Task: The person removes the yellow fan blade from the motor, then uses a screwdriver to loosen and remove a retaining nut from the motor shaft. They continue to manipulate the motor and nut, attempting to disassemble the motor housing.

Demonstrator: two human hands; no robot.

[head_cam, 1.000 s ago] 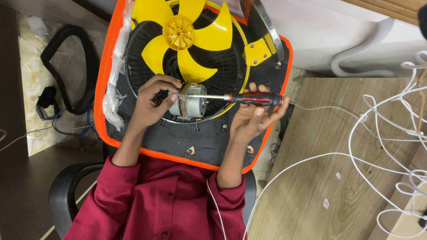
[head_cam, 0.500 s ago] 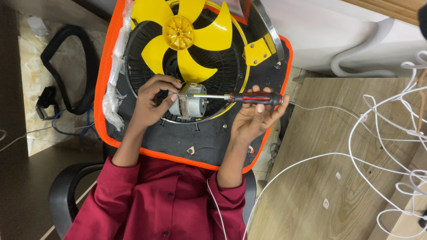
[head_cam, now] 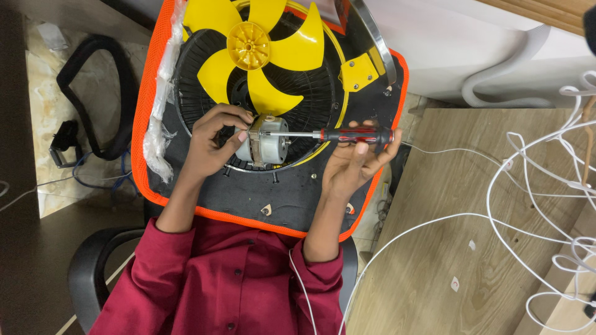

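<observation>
Two hands at work: both on a small fan assembly resting on the person's lap.
Left hand (head_cam: 214,139): curled narrow around the silver motor (head_cam: 266,146), fingertips on its top edge, steadying it.
Right hand (head_cam: 354,158): closed around the handle of a red and black screwdriver (head_cam: 354,134), held level.
Screwdriver shaft: runs toward 9 o'clock from the handle; its tip meets the motor's side at the brass-coloured bracket. Cannot tell whether it sits in a screw head.
Motor position: on the lower rim of the black round grille (head_cam: 198,80), at 6 o'clock from the yellow fan blade (head_cam: 257,53).
Fan blade: lies on the grille, apart from the motor, not mounted on its shaft.
Base: black panel with orange edging (head_cam: 152,99) carries the grille; a yellow bracket (head_cam: 360,71) sits at 2 o'clock from the motor.
Progress, judged: the motor looks to be mid-fastening or mid-loosening; which one cannot be told. Several small screw points along the panel's lower edge are untouched.
Surroundings: white cables (head_cam: 528,180) loop over the wooden table (head_cam: 447,248) at 3 o'clock.
</observation>
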